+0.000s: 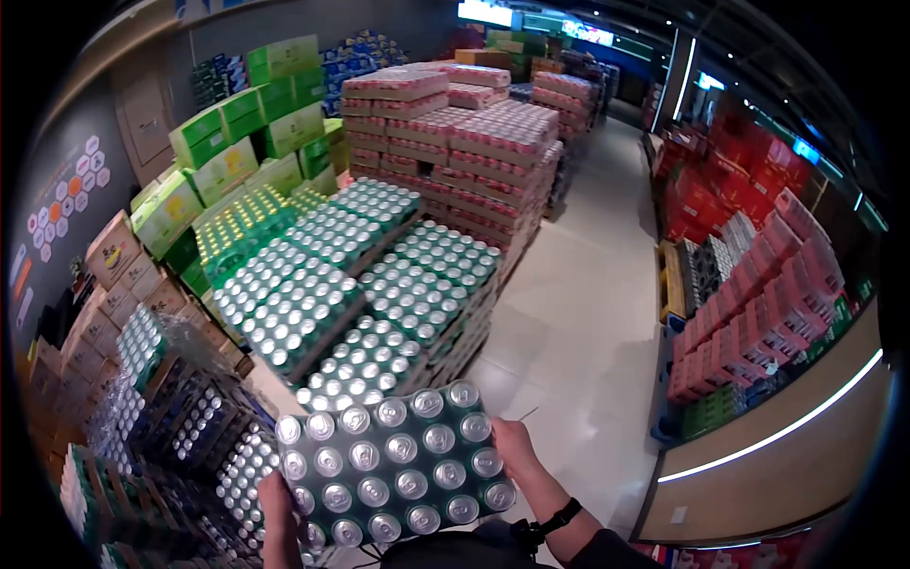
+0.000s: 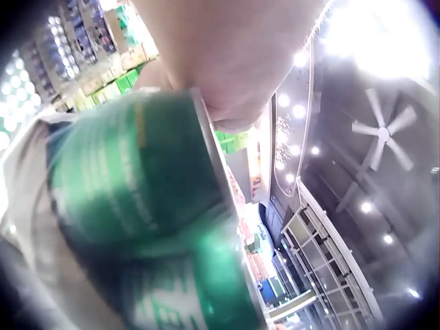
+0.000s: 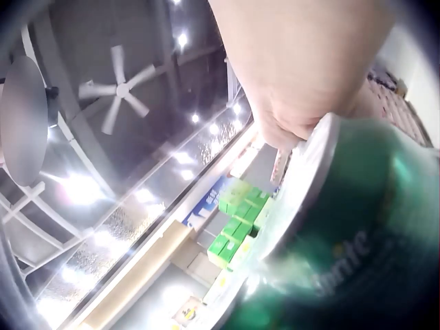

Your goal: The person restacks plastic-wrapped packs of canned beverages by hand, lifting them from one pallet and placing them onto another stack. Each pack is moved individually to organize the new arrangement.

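A wrapped pack of silver-topped green cans (image 1: 389,465) is held between both hands at the bottom of the head view. The left hand (image 1: 275,498) grips its left end, and the right hand (image 1: 515,450) grips the right end near the upper corner. In the left wrist view, green cans (image 2: 137,172) fill the space below the left hand (image 2: 220,62); its fingertips are hidden. The right wrist view has the right hand (image 3: 302,75) against a green can marked Sprite (image 3: 357,240), fingers mostly out of sight.
Ahead stands a stack of green can packs (image 1: 284,294), with pink packs (image 1: 455,142) behind it. Green cartons (image 1: 223,171) and brown cartons (image 1: 114,256) line the left. A pale floor aisle (image 1: 588,284) runs along the right, beside pink packs (image 1: 758,294) on a rack.
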Demonstrator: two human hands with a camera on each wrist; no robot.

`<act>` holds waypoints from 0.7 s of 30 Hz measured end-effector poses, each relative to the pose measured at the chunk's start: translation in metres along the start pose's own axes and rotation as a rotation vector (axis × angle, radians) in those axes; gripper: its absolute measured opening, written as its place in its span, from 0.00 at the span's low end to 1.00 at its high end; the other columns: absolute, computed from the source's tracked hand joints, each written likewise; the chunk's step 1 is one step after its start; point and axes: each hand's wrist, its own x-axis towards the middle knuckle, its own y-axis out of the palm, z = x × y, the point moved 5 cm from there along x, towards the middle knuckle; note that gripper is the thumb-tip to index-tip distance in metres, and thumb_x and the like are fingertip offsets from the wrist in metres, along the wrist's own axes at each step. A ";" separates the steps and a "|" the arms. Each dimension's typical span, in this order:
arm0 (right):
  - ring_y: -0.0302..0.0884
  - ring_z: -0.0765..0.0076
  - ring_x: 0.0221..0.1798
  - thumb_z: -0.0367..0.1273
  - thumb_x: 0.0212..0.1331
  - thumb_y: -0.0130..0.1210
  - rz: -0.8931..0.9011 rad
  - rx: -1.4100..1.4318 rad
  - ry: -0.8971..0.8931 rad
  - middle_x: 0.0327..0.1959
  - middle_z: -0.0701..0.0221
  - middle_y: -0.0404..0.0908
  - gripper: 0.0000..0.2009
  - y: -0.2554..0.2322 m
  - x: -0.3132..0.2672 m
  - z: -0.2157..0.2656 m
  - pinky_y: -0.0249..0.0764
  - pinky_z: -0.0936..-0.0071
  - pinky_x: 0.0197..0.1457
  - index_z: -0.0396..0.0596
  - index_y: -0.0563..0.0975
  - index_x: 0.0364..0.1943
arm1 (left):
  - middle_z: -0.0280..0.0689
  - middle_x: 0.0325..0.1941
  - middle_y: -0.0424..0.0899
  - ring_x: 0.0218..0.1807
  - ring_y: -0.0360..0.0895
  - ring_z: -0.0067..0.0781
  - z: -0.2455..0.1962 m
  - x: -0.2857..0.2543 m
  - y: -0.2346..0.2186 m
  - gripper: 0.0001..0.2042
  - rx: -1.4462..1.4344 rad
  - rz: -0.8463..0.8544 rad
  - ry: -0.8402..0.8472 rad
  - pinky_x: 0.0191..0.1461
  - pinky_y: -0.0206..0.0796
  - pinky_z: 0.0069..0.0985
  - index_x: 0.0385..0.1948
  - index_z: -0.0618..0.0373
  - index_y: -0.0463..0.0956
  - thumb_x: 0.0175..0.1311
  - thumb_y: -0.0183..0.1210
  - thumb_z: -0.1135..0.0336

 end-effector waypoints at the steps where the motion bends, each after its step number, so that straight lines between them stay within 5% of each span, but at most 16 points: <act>1: 0.60 0.82 0.19 0.35 0.62 0.50 -0.050 0.002 0.003 0.18 0.79 0.69 0.16 -0.034 0.009 0.009 0.55 0.77 0.23 0.44 0.72 0.17 | 0.34 0.13 0.64 0.17 0.58 0.26 -0.046 -0.010 0.028 0.14 -0.189 0.072 -0.146 0.22 0.47 0.31 0.13 0.60 0.66 0.59 0.46 0.68; 4: 0.67 0.75 0.23 0.38 0.59 0.50 -0.096 -0.018 -0.017 0.19 0.72 0.72 0.18 -0.125 0.031 0.042 0.64 0.71 0.28 0.35 0.75 0.21 | 0.28 0.14 0.63 0.18 0.56 0.20 -0.129 -0.025 0.108 0.14 -0.378 0.142 -0.213 0.22 0.47 0.26 0.12 0.57 0.66 0.58 0.47 0.67; 6: 0.63 0.77 0.21 0.38 0.60 0.50 -0.159 0.011 -0.042 0.17 0.74 0.69 0.18 -0.166 0.040 0.067 0.60 0.71 0.25 0.37 0.74 0.19 | 0.28 0.14 0.64 0.18 0.57 0.20 -0.165 -0.022 0.152 0.13 -0.261 0.210 -0.050 0.22 0.47 0.26 0.12 0.57 0.67 0.58 0.47 0.67; 7: 0.63 0.78 0.21 0.37 0.61 0.49 -0.185 0.086 -0.035 0.17 0.76 0.69 0.18 -0.195 0.047 0.092 0.59 0.73 0.25 0.38 0.74 0.19 | 0.28 0.14 0.65 0.18 0.57 0.20 -0.189 -0.019 0.193 0.13 -0.430 0.243 -0.183 0.21 0.47 0.26 0.12 0.57 0.68 0.58 0.48 0.67; 10: 0.63 0.78 0.21 0.37 0.62 0.49 -0.237 0.173 -0.065 0.17 0.77 0.69 0.18 -0.227 0.079 0.108 0.59 0.74 0.25 0.39 0.74 0.18 | 0.29 0.14 0.65 0.18 0.58 0.20 -0.236 -0.003 0.239 0.14 -0.401 0.287 -0.116 0.22 0.48 0.26 0.12 0.58 0.68 0.59 0.47 0.67; 15: 0.62 0.80 0.21 0.37 0.62 0.49 -0.256 0.086 -0.039 0.18 0.77 0.69 0.16 -0.233 0.146 0.144 0.59 0.76 0.25 0.40 0.74 0.20 | 0.28 0.12 0.64 0.15 0.57 0.20 -0.282 0.042 0.294 0.14 -0.445 0.263 -0.190 0.18 0.47 0.25 0.11 0.56 0.67 0.58 0.48 0.67; 21: 0.64 0.80 0.22 0.36 0.62 0.49 -0.160 0.081 -0.006 0.19 0.77 0.70 0.16 -0.182 0.273 0.200 0.60 0.76 0.25 0.40 0.73 0.20 | 0.26 0.12 0.63 0.16 0.55 0.18 -0.286 0.142 0.357 0.15 -0.365 0.162 -0.160 0.19 0.47 0.25 0.10 0.53 0.64 0.58 0.49 0.66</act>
